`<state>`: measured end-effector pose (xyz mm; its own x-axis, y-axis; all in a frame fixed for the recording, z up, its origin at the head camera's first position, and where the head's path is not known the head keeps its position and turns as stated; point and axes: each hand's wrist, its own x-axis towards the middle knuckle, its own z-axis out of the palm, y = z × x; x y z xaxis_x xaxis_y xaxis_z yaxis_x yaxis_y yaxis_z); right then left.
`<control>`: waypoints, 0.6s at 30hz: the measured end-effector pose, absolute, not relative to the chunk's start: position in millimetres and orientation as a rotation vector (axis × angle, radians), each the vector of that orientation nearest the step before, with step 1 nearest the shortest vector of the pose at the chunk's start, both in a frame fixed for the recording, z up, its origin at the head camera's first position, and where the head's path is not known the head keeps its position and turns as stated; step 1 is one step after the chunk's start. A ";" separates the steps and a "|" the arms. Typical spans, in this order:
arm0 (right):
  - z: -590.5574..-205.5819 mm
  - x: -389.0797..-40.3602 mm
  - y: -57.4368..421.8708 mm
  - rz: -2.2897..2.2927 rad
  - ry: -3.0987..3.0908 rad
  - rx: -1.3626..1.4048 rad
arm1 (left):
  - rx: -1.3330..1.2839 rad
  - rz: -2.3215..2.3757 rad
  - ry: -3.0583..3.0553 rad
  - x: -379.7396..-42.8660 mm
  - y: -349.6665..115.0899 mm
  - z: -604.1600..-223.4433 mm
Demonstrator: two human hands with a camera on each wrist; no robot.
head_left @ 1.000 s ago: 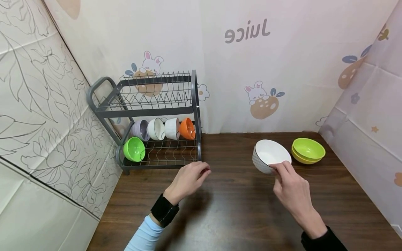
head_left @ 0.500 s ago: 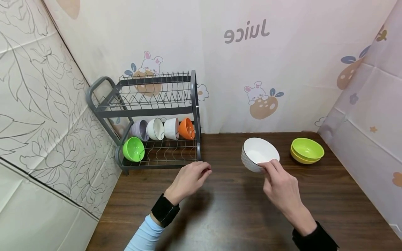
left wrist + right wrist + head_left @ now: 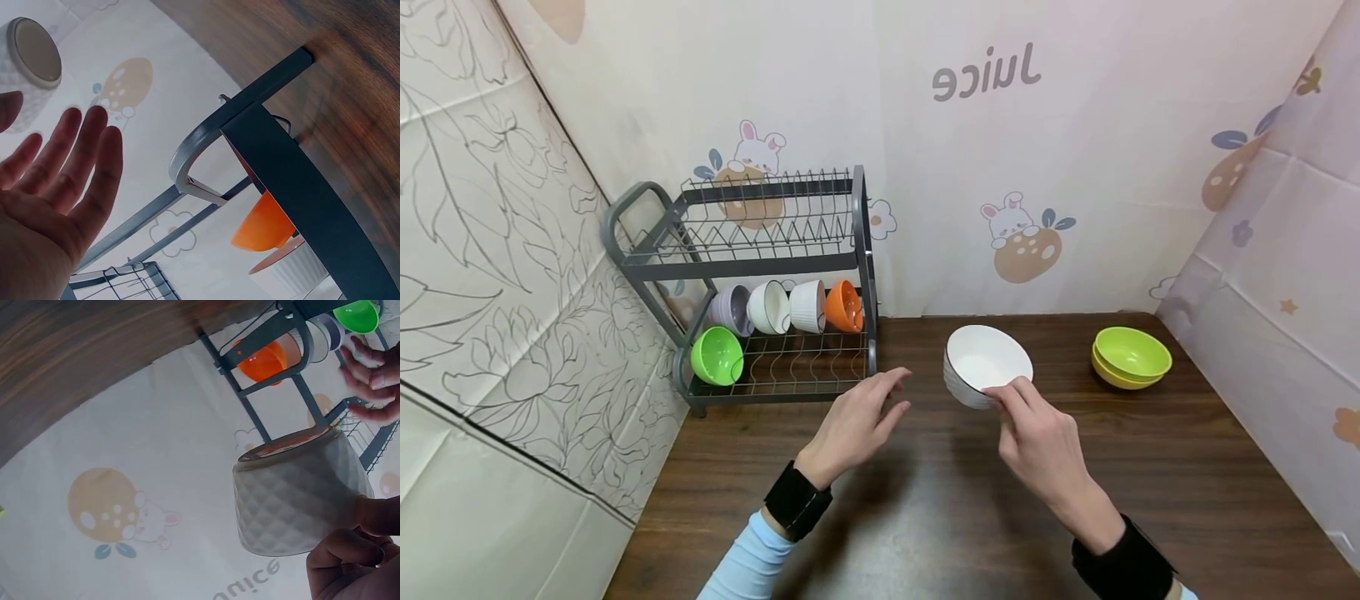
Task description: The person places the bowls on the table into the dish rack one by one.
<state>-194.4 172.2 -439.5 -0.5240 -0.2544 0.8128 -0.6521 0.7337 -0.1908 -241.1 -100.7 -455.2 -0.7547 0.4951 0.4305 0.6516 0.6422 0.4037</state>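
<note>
A white bowl (image 3: 988, 358) with a dark rim and a textured outside is tilted above the table. My right hand (image 3: 1048, 446) pinches its near rim between thumb and fingers. In the right wrist view the diamond pattern on the bowl (image 3: 300, 494) shows, with the thumb against its side. My left hand (image 3: 853, 425) is held out with spread fingers in front of the dish rack (image 3: 745, 269), holding nothing. The left wrist view shows the palm and loosely extended fingers of that hand (image 3: 56, 187), with the bowl's base (image 3: 37, 50) beyond the fingertips.
On the rack's lower tier sit a purple bowl (image 3: 730, 310), two white bowls (image 3: 769, 308), an orange bowl (image 3: 844, 307) and a green bowl (image 3: 717, 356). Stacked yellow-green bowls (image 3: 1131, 357) stand at the table's right. Patterned walls line the back and sides.
My right hand has carried the white bowl leftward, away from the stacked bowls and closer to my left hand. The left hand's fingers have spread apart.
</note>
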 end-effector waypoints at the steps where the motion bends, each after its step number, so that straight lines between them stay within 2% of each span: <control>1: -439.4 -194.5 170.1 0.625 -2.108 0.689 | -0.926 -0.818 -2.576 -240.9 -100.1 -454.4; 18: -440.7 -193.9 146.0 0.658 -2.121 0.760 | -0.990 -0.962 -2.464 -241.9 -93.1 -448.8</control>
